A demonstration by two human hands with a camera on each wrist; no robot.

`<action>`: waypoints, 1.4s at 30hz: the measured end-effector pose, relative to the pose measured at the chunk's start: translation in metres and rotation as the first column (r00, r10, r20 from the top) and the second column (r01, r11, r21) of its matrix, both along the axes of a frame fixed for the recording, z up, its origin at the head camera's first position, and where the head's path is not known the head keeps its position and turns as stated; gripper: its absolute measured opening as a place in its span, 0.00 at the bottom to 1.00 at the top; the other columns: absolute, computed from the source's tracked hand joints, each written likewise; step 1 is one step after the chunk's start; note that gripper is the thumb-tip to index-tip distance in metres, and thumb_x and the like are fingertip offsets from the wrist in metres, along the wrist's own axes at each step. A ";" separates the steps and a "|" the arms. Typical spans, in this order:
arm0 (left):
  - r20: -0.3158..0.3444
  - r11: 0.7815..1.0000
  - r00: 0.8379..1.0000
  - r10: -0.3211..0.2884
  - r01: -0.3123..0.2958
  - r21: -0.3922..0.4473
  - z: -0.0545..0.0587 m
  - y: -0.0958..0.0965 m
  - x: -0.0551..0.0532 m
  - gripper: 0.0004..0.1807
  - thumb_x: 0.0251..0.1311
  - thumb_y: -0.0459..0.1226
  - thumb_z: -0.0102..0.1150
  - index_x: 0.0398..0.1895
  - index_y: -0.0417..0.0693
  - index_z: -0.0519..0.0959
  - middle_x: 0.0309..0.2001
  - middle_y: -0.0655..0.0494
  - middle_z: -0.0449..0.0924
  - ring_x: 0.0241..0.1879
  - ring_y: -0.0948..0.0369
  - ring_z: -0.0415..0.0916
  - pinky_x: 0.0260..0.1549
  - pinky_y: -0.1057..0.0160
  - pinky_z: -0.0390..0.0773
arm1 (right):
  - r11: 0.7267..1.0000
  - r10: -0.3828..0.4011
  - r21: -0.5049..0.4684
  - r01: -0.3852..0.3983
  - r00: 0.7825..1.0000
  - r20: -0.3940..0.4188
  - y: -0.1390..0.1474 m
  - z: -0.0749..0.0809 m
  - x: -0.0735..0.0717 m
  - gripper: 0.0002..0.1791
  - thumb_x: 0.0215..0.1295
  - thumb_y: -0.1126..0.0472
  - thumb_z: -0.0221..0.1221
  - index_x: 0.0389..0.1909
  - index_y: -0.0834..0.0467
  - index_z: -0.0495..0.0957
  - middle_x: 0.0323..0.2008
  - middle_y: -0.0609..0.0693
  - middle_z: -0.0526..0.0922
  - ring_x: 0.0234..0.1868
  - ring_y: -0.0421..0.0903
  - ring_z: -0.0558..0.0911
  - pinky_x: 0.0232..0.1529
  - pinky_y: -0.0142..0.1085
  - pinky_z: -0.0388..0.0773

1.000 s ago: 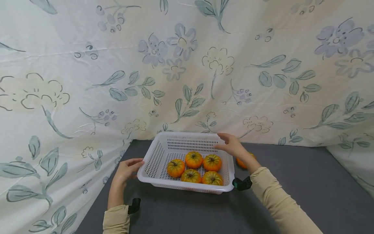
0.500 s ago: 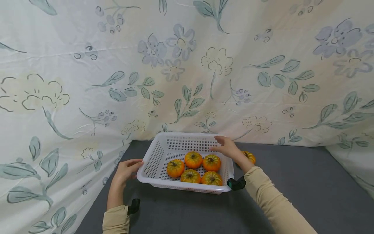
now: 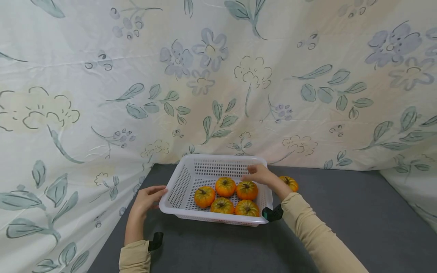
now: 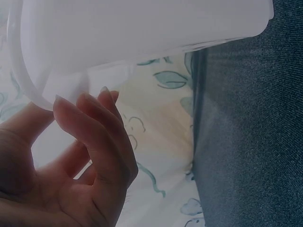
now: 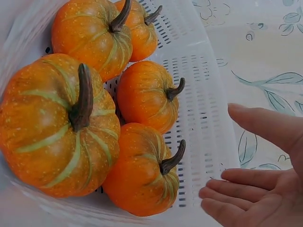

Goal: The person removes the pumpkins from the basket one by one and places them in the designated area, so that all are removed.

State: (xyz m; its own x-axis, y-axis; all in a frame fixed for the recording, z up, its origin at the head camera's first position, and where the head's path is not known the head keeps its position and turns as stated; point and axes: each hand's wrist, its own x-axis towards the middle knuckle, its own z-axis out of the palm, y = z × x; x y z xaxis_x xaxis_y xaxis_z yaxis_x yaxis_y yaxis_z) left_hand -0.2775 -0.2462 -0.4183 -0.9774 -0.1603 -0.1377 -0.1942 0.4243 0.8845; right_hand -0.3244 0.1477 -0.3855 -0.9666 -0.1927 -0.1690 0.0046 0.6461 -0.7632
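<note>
A white perforated plastic basket stands on the dark table with several small orange-and-green pumpkins inside it. At its left corner my left hand holds the rim, and the left wrist view shows the fingers bent against the rim from outside. My right hand hovers over the back right part of the basket, behind the pumpkins. Its thumb and fingers are spread apart with nothing between them, as the right wrist view also shows. Dark curved stems top the pumpkins.
One more pumpkin lies on the dark table to the right of the basket, partly behind the right forearm. A floral curtain hangs close behind the basket and along the left side. Both wrists carry small black camera mounts.
My right hand has moved left and down over the basket's back right corner, uncovering more of the outside pumpkin. The left hand, basket and pumpkins stay put.
</note>
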 end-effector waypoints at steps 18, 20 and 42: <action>0.001 1.000 1.000 -0.002 0.002 -0.002 0.000 0.000 -0.001 0.27 0.63 0.47 0.61 0.59 0.39 0.76 0.48 0.45 0.84 0.36 0.62 0.82 0.34 0.59 0.82 | 0.998 -0.028 0.051 0.026 0.999 0.031 -0.011 -0.005 0.002 0.17 0.56 0.54 0.68 0.30 0.66 0.81 0.28 0.54 0.83 0.25 0.43 0.71 0.28 0.33 0.67; 0.000 1.000 1.000 -0.002 0.002 -0.002 0.000 0.000 -0.001 0.27 0.63 0.47 0.61 0.59 0.39 0.76 0.48 0.45 0.84 0.36 0.62 0.82 0.35 0.59 0.82 | 0.999 -0.028 0.033 0.027 0.999 0.032 -0.013 -0.006 0.003 0.17 0.56 0.55 0.68 0.35 0.66 0.81 0.34 0.57 0.85 0.29 0.45 0.76 0.33 0.35 0.74; 0.012 1.000 1.000 -0.003 0.003 0.004 0.002 0.000 -0.001 0.27 0.63 0.47 0.62 0.59 0.39 0.77 0.47 0.48 0.84 0.36 0.62 0.81 0.34 0.60 0.81 | 0.995 -0.025 0.102 0.020 0.999 0.044 -0.020 -0.011 0.006 0.20 0.52 0.60 0.70 0.42 0.69 0.79 0.35 0.57 0.81 0.34 0.48 0.77 0.37 0.40 0.77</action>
State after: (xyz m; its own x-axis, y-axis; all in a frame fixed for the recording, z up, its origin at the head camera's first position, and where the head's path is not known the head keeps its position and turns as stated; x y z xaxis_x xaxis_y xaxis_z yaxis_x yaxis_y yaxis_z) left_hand -0.2787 -0.2462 -0.4167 -0.9762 -0.1568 -0.1501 -0.2036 0.4215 0.8837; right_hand -0.3187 0.1277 -0.3967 -0.9614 -0.1509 -0.2302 0.0528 0.7196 -0.6923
